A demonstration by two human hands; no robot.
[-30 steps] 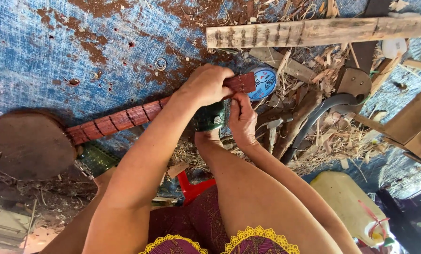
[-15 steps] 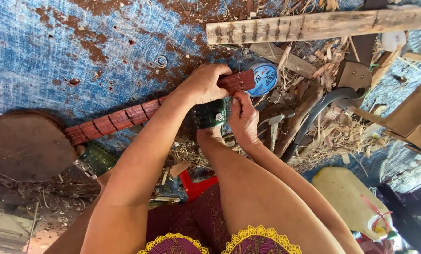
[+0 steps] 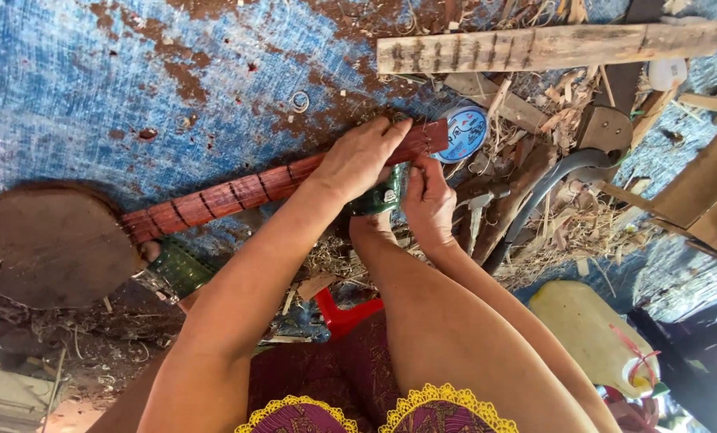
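- While the left hand (image 3: 358,160) lies palm-down with fingers spread over the reddish-brown wooden instrument neck with dark fret lines (image 3: 238,192), just above frame centre, it appears to pin the neck against the blue, rust-patched sheet (image 3: 94,88).
- Neck runs from the round brown wooden body (image 3: 46,244) at left to its end beside the round blue-faced tin (image 3: 463,132), upper right of centre.
- Right hand (image 3: 429,200), fingers curled closed, grips a small dark-green object (image 3: 378,196) directly under the neck; what kind of object, cannot tell.
- A foot sits just below the hands, likely bracing.
- Rough grey wooden plank (image 3: 551,46) lies along top right among shavings; yellow plastic jug (image 3: 591,333) at lower right.
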